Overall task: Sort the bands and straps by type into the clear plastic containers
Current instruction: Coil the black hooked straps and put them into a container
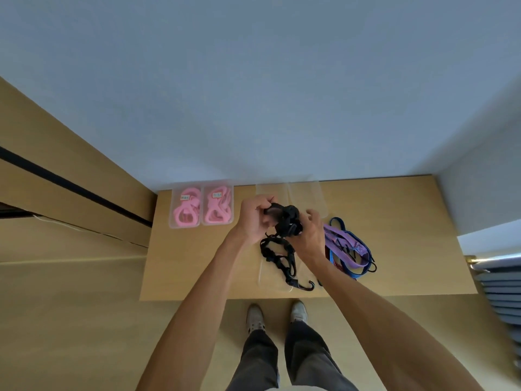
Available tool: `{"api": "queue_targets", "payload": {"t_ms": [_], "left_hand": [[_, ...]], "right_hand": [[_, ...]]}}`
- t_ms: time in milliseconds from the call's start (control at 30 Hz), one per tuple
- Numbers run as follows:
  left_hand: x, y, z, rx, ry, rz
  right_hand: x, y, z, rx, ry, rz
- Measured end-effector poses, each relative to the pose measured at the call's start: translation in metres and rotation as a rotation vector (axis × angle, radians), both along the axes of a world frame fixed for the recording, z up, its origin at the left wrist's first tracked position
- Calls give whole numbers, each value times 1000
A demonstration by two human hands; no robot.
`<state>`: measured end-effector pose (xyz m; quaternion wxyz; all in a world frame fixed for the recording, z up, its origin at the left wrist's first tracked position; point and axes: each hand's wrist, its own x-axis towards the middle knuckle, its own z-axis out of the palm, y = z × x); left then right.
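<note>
Matt light wood-look table [394,210], clear glossy plastic containers [184,206] at far left holding smooth pink rubbery bands [186,213], black woven elastic cords [279,249] with a smooth plastic-looking hook [306,286], purple woven cloth strap [342,241], blue braided cord [337,263] at right

No text can be read. Small white labels [185,197] are seen on the pink bands [187,210] in two containers [171,221], too blurred.
</note>
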<state>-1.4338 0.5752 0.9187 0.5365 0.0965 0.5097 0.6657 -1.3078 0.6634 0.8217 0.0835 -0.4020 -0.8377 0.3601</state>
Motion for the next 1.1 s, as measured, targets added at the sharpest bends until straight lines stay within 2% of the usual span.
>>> {"api": "queue_targets", "payload": {"t_ms": [133, 200, 300, 367, 433, 533, 633, 700, 733, 800, 833, 900, 967, 1000, 1033, 1100], "left_hand": [[-8, 4, 19, 37, -5, 119], [-12, 5, 24, 16, 39, 254], [-29, -2, 20, -152, 196, 545], [-40, -11, 12, -278, 250, 660], [-47, -19, 1, -391, 292, 649], [-46, -29, -14, -527, 356, 480], [-42, -39, -16, -622, 440, 297], [-37, -48, -15, -757, 599, 248], [-33, -54, -13, -809, 747, 303], [-25, -67, -14, -707, 1114, 480], [-20, -72, -15, -603, 1222, 472], [-10, -78, -17, -455, 1153, 185], [-2, -79, -18, -484, 985, -207], [1, -79, -18, -496, 892, -324], [4, -79, -19, -470, 783, -358], [7, -79, -24, -363, 582, -225]], "right_hand": [[-12, 2, 18, -255, 69, 16], [-14, 1, 27, -316, 71, -36], [-18, 0, 40, -446, 181, -117], [-25, 2, 51, -538, 237, -125], [-32, 4, 61, -664, 240, -115], [-42, 2, 70, -862, 192, -76], [-47, -5, 75, -903, 180, -32], [-48, -12, 78, -899, 179, 14], [-48, -15, 80, -895, 171, 25], [-49, -19, 81, -883, 141, 18], [-49, -20, 82, -888, 127, 6], [-51, -20, 80, -938, 121, -31], [-52, -22, 75, -999, 124, -72], [-53, -23, 73, -1014, 121, -78], [-53, -25, 71, -1022, 122, -78], [-54, -29, 71, -1033, 143, -101]]}}
